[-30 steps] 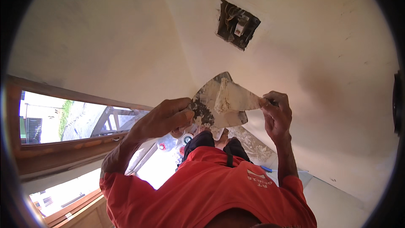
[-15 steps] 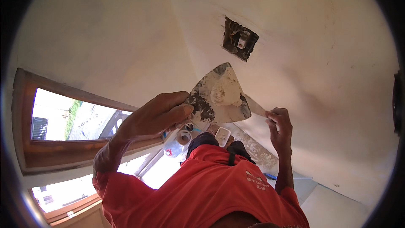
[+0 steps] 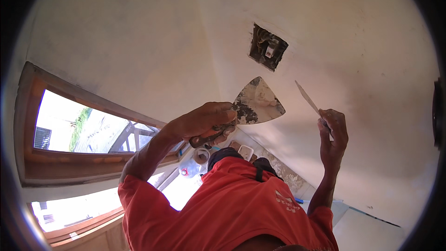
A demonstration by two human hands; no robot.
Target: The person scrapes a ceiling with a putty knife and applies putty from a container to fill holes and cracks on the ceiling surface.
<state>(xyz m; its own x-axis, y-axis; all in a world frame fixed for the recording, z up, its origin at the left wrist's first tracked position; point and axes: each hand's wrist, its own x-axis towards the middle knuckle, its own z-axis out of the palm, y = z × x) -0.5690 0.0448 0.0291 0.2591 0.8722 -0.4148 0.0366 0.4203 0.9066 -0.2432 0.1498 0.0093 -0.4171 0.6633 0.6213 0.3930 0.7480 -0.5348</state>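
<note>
Scraper (image 3: pixel 251 106), handle (image 3: pixel 202 139) inside left grip (image 3: pixel 210 117), smeared blade (image 3: pixel 260 102) jutting rightward

We count 2 hands: 1 left hand (image 3: pixel 206 118), 1 right hand (image 3: pixel 334 126). 2 scrapers: 1 wide scraper (image 3: pixel 258 104) in the left, 1 narrow scraper (image 3: pixel 306 96) in the right. 1 wall cutout (image 3: pixel 268 47), above and between both hands. Below the left hand we see 1 clear bottle (image 3: pixel 189 169). 1 white tray (image 3: pixel 251 153), low between hands. 2 wood-framed windows, left of the left hand: 1 upper window (image 3: pixel 88 128), 1 lower window (image 3: pixel 76 211).
</note>
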